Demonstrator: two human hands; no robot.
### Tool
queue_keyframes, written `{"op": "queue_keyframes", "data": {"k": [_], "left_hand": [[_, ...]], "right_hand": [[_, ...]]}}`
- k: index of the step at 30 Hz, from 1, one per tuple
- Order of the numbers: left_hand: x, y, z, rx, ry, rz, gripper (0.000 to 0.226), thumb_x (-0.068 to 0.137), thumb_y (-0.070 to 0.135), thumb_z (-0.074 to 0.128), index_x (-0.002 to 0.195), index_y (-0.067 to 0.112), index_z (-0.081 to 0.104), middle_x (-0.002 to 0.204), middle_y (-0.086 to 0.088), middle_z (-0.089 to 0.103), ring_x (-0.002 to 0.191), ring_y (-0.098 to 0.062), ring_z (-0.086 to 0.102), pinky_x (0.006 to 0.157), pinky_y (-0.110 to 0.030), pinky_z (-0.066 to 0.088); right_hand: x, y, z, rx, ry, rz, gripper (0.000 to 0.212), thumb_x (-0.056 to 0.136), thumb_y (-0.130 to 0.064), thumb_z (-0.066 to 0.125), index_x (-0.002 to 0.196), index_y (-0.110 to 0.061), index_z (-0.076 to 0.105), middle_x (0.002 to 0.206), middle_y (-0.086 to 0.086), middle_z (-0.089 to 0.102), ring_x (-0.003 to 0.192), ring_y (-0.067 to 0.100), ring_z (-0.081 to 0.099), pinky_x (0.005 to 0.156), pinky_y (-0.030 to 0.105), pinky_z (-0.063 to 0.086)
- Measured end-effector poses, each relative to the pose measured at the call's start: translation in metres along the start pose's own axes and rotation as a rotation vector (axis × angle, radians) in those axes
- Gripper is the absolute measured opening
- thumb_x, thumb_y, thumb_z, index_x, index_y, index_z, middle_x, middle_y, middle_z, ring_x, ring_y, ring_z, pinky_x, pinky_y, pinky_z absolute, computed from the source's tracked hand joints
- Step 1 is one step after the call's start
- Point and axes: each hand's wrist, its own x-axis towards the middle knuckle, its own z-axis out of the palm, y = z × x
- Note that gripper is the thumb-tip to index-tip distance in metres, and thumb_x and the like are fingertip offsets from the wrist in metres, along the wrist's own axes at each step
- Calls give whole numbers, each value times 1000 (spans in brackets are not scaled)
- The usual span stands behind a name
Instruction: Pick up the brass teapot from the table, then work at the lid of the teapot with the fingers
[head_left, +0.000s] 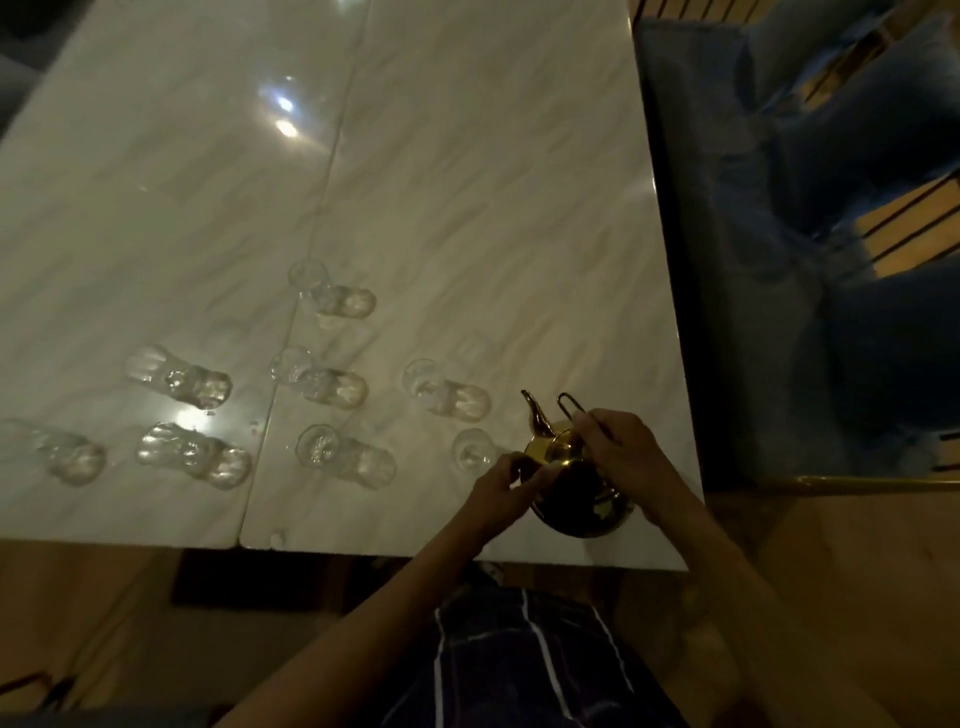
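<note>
Firmly, right hand (621, 451) grips teapot (576, 493) handle.

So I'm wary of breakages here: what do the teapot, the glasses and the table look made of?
The teapot looks like polished gold-coloured metal, perhaps brass or plated: it shines yellow and has a thin wire handle. The glasses look like clear glass: the tabletop shows through them. The table looks like glossy marble or an imitation: pale grey veining and sharp lamp reflections.

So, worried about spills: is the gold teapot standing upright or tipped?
Upright: the teapot sits on its base on the table, spout up.
</note>
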Motion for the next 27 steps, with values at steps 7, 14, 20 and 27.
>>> {"op": "queue_keyframes", "data": {"k": [7, 14, 20, 27], "left_hand": [[-9, -34, 1, -88, -17, 4, 74, 77, 81, 66, 126, 25, 64, 115, 6, 73, 102, -10, 72, 96, -37, 61], [-24, -49, 9, -164, -12, -40, 86, 63, 93, 64, 118, 27, 67, 118, 2, 73, 106, -17, 72, 99, -47, 59], [-26, -49, 12, -178, -56, -27, 82, 65, 93, 61, 107, 24, 76, 109, -4, 78, 101, -23, 75, 99, -48, 59], [-28, -45, 12, -234, -74, -38, 62, 89, 67, 65, 118, 13, 73, 112, -10, 77, 103, -26, 76, 99, -47, 59]], "right_hand": [[-16, -5, 22, -61, -182, 2, 37, 102, -30, 48, 77, -17, 71, 75, 3, 70, 68, 10, 64, 67, 31, 51], [-21, 1, 38, -128, -196, -6, 29, 98, -36, 53, 88, -18, 74, 86, -1, 72, 82, 14, 69, 78, 38, 56], [-19, -6, 41, -230, -195, -60, 28, 96, -32, 56, 87, -13, 75, 83, 4, 73, 80, 19, 68, 78, 42, 56], [-21, -11, 40, -263, -177, -65, 28, 96, -32, 55, 89, -13, 76, 87, 5, 72, 83, 19, 67, 80, 40, 55]]}}
